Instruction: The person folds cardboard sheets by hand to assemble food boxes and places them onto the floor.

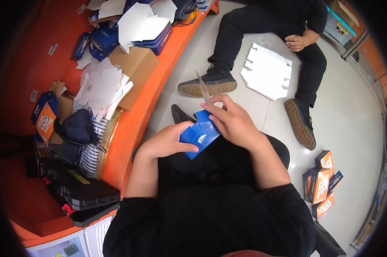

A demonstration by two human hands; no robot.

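Observation:
Above my lap is a partly folded blue carton (204, 138) with a small white logo on its side. My left hand (170, 139) is closed around its left end, thumb across the printed face. At the upper end my right hand (233, 120) pinches the carton, its fingers by a raised pale flap (203, 88). The far side of the carton is hidden from me, as are some of my left fingers.
Flat white cardboard blanks (267, 72) lie on the floor between the legs of a person (262, 19) sitting opposite. Several finished orange-and-blue boxes (320, 184) stand at right. An orange bench (135, 141) at left carries a brown carton (135, 70), a dark cap (77, 128) and a black tool case (82, 186).

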